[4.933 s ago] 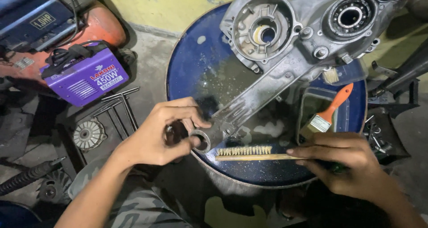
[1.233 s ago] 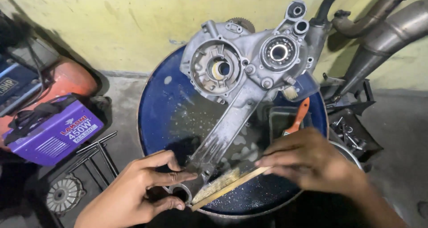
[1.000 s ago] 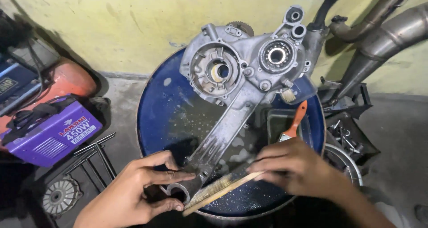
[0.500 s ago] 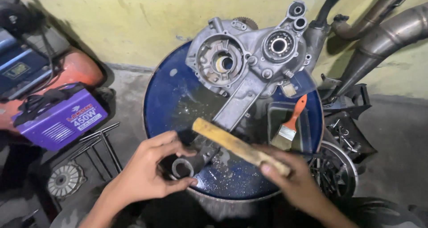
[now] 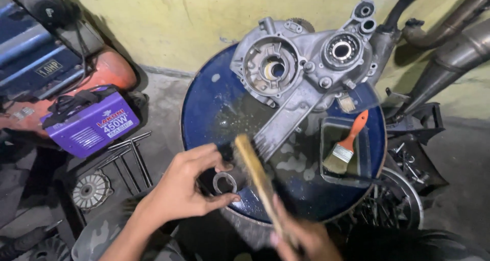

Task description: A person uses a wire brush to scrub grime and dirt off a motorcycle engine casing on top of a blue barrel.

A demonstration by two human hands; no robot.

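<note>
A grey metal engine casing (image 5: pixel 301 72) lies on the blue drum top (image 5: pixel 214 97), its long arm reaching toward me. My left hand (image 5: pixel 186 189) grips the near end of that arm, by the ring-shaped eye (image 5: pixel 224 182). My right hand (image 5: pixel 301 238) holds a wooden-handled wire brush (image 5: pixel 255 176), blurred, angled across the casing's near end with its head by my left fingers.
A dark tray (image 5: pixel 326 153) holding an orange-handled paintbrush (image 5: pixel 347 143) sits on the drum's right side. A purple box-shaped machine (image 5: pixel 89 120) and an orange tank (image 5: pixel 109 69) stand on the floor at left, with metal rods (image 5: pixel 130 156) and a round finned part (image 5: pixel 91 191). Exhaust pipes (image 5: pixel 449 51) lean at right.
The brush has swung from lying crosswise over the casing's arm to pointing away from me, and my right hand has drawn back toward the near drum edge. My left hand keeps its grip.
</note>
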